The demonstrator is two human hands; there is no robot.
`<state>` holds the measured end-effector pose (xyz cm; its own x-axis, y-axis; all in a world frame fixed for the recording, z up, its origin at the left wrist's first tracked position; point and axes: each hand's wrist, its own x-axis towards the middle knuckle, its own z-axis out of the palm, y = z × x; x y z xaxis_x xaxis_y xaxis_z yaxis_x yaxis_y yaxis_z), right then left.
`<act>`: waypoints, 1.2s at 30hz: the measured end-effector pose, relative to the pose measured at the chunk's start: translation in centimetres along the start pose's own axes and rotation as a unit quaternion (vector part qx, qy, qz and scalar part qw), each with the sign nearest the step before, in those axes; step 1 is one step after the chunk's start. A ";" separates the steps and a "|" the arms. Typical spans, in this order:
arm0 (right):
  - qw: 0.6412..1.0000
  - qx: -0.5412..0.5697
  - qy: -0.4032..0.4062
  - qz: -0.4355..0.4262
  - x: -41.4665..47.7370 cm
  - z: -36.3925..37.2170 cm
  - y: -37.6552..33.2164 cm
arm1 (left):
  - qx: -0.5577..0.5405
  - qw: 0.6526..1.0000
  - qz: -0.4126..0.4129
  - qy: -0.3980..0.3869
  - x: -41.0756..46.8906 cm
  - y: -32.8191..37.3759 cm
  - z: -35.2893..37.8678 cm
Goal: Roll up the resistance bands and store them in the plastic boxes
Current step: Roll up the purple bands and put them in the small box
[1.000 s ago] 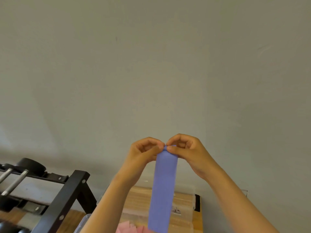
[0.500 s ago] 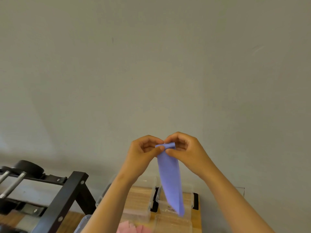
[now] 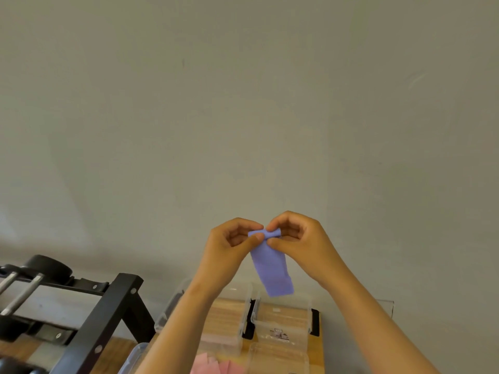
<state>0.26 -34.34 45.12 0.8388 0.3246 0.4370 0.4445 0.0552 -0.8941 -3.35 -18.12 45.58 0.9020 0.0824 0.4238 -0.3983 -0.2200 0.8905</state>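
A purple resistance band (image 3: 272,268) hangs in the air in front of the wall, its top end wound into a small roll. My left hand (image 3: 229,247) pinches the roll's left end and my right hand (image 3: 297,238) pinches its right end, both raised above the table. The loose tail hangs down to just above the clear plastic boxes (image 3: 283,317), which stand open on the wooden table (image 3: 320,344). Pink bands (image 3: 216,367) lie at the bottom edge.
A black dumbbell rack (image 3: 108,314) with dumbbells (image 3: 46,268) stands to the left of the table. A plain grey wall (image 3: 243,103) fills the background. More clear boxes (image 3: 229,319) sit behind my left forearm.
The hanging tail of the purple band has grown much shorter as the roll at the top has thickened between my fingers. Both hands stay at about the same height.
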 end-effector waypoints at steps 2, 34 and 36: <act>1.000 0.010 -0.009 0.020 0.0 -0.2 0.0 | -0.002 1.000 0.001 0.012 0.0 -0.1 0.0; 0.997 0.021 0.017 0.069 0.1 -0.7 0.3 | 0.011 0.999 -0.044 -0.028 0.2 0.0 0.2; 0.997 0.024 0.018 0.072 0.1 -0.6 0.4 | 0.024 0.999 -0.040 -0.022 0.2 -0.1 0.1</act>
<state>0.74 -34.86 44.85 0.9040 0.2976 0.3070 0.3045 0.0560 -0.9509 -3.09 -18.16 45.56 0.9373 0.0587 0.3436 -0.3179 -0.2603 0.9117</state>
